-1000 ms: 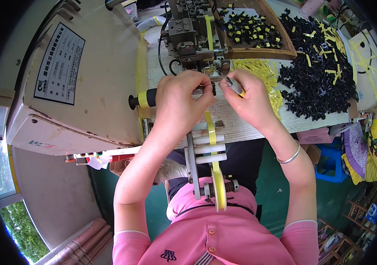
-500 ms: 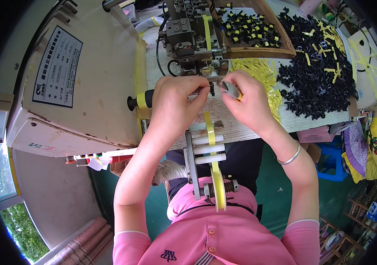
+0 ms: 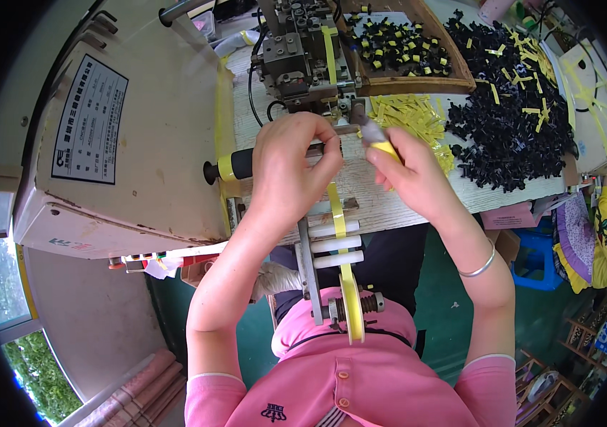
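Observation:
My left hand (image 3: pixel 292 167) is in front of the small metal machine (image 3: pixel 303 60), thumb and fingers pinched on a small dark piece, mostly hidden by the fingertips. To its left is a black rod handle (image 3: pixel 242 164) with a yellow band; part of a rod shows again behind the fingers. My right hand (image 3: pixel 417 171) grips a flat metal-bladed tool (image 3: pixel 372 133) with a yellow handle. Its tip points up toward the machine's front, right of the left hand's fingertips. Below, yellow tape (image 3: pixel 337 201) runs from a reel (image 3: pixel 352 309) over white rollers (image 3: pixel 337 244).
Cut yellow strips (image 3: pixel 410 117) lie right of the machine, beside a large heap of small black pieces (image 3: pixel 510 135). A wooden tray (image 3: pixel 463 67) behind holds black pieces wrapped in yellow. A big beige machine housing (image 3: pixel 154 156) stands on the left.
My right hand has moved down and slightly right, away from the left fingertips, and its tool now points upward. The left hand has barely moved; its dark piece shows less.

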Action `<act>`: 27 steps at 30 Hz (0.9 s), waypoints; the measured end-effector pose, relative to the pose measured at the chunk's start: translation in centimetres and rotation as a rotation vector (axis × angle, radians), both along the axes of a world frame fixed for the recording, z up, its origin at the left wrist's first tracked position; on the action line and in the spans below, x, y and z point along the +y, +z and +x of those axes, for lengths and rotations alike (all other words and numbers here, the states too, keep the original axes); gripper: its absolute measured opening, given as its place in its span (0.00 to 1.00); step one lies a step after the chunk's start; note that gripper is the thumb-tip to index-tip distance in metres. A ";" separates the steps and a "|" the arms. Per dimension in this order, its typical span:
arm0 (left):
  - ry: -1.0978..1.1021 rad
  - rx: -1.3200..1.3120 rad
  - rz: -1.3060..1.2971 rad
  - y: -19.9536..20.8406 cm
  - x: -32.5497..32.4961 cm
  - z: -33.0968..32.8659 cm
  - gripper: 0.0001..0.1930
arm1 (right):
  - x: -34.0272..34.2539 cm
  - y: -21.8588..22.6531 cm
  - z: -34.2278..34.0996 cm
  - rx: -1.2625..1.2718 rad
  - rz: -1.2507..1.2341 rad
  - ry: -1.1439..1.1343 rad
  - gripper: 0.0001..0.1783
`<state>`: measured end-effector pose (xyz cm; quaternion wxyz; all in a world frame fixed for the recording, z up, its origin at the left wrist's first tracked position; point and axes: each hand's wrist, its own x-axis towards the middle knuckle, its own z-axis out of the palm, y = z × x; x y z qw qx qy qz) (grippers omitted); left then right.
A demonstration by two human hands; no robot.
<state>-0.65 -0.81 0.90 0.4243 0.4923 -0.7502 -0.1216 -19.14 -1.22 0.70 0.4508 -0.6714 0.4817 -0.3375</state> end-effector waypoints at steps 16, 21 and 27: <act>-0.001 0.065 0.001 -0.5 -0.2 0.0 0.06 | 0.3 2.4 0.8 -0.114 0.571 0.179 0.19; -0.045 0.113 0.018 -0.5 -0.2 -0.1 0.07 | -1.2 3.3 0.7 -0.047 0.727 0.235 0.18; -0.125 0.267 -0.053 -0.5 0.0 0.2 0.05 | 0.2 1.8 1.5 -0.192 0.596 0.191 0.17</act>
